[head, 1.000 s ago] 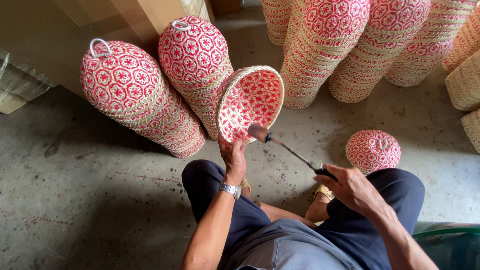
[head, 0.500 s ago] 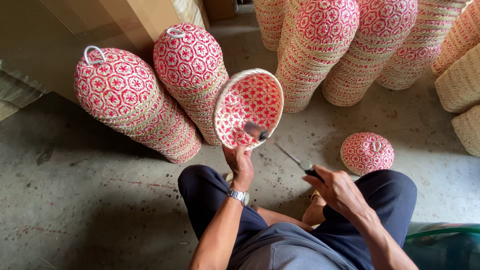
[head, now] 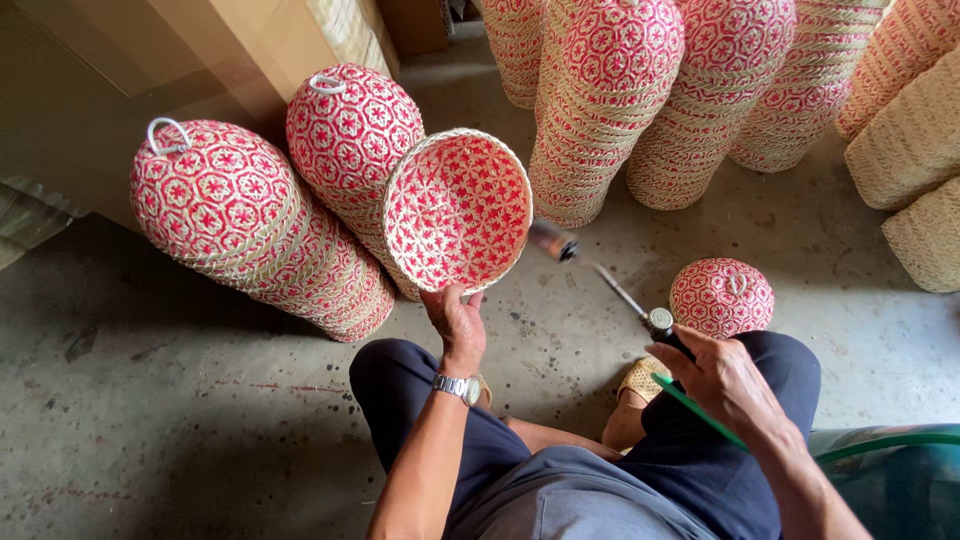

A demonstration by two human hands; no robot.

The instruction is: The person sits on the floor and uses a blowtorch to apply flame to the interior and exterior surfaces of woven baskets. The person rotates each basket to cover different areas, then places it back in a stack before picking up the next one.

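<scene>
My left hand [head: 455,322] grips the lower rim of a round red-and-cream woven basket lid [head: 457,211], held upright with its hollow inside facing me. My right hand [head: 722,378] holds a thin metal torch wand [head: 600,275] with a dark nozzle at its tip, which points toward the lid's right edge and sits a little apart from it. A green hose [head: 700,412] runs from the wand's handle past my right wrist. I sit on the floor in dark trousers, a watch on my left wrist.
Two stacks of matching woven baskets [head: 240,222] lie tilted to the left. Taller stacks [head: 605,100] stand behind, cream baskets [head: 915,150] at the right. One domed lid [head: 722,297] rests on the concrete floor [head: 150,400] by my right knee. A cardboard box [head: 290,40] stands at the back left.
The wand's tip has drawn back to the right, out of the lid's inside. The lid is now turned to face me more squarely.
</scene>
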